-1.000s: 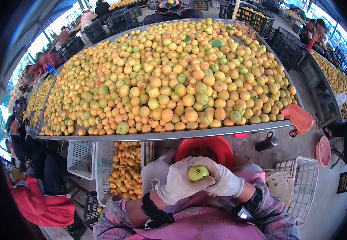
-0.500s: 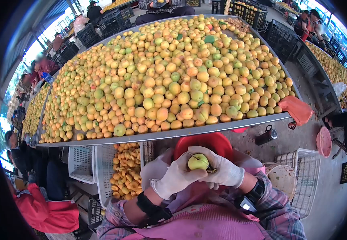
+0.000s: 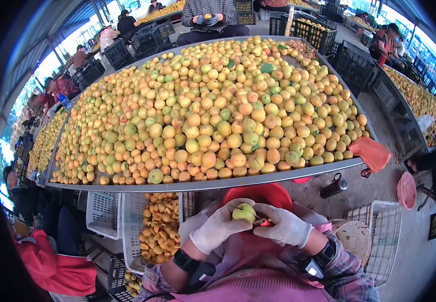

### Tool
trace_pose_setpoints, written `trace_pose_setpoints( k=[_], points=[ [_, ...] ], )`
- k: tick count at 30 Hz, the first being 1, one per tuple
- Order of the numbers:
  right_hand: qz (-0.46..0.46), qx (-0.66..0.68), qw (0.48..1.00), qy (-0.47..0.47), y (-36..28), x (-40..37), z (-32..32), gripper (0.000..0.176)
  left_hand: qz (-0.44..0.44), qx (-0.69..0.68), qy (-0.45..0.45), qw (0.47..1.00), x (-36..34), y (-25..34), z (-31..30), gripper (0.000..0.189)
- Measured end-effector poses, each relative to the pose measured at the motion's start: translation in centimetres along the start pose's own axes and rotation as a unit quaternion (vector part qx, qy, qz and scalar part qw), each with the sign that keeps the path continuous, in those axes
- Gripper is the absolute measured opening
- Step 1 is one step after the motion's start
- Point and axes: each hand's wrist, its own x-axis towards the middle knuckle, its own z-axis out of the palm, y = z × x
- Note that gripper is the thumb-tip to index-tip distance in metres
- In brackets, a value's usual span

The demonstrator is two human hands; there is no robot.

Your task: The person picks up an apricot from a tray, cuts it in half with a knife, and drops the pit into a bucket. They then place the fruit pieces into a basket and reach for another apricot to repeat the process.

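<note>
My left hand [image 3: 219, 229], in a white glove, is closed around a green-yellow apricot [image 3: 244, 213] in front of my chest. My right hand [image 3: 289, 229], gloved the same way, grips a small tool with a red handle [image 3: 265, 222] just right of the fruit. The tool's working end is mostly hidden at the apricot's side. Below and behind both hands sits a red bucket [image 3: 273, 192]. Beyond it, a metal-edged table [image 3: 218, 184] bears a wide heap of whole apricots [image 3: 198, 116].
Halved apricots [image 3: 160, 226] fill a white crate to my left, beside another white crate [image 3: 103, 214]. On the right are a dark flask [image 3: 334, 186], an orange-red bag [image 3: 371, 153], a round tub [image 3: 353, 235] and a white crate [image 3: 386, 241]. A person [image 3: 210, 20] sits across the table.
My hands have moved slightly apart, and the red-handled tool now shows in the right one. The apricot stays in my left hand. The view has tilted up a little.
</note>
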Motion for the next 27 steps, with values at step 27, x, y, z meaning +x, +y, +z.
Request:
trace_pose_setpoints(
  k=[27],
  points=[
    [-0.112, 0.182, 0.914, 0.346, -7.9, 0.4, 0.6, 0.031, 0.089, -0.344, -0.098, 0.929, 2.0, -2.5, 0.0, 0.049]
  ],
)
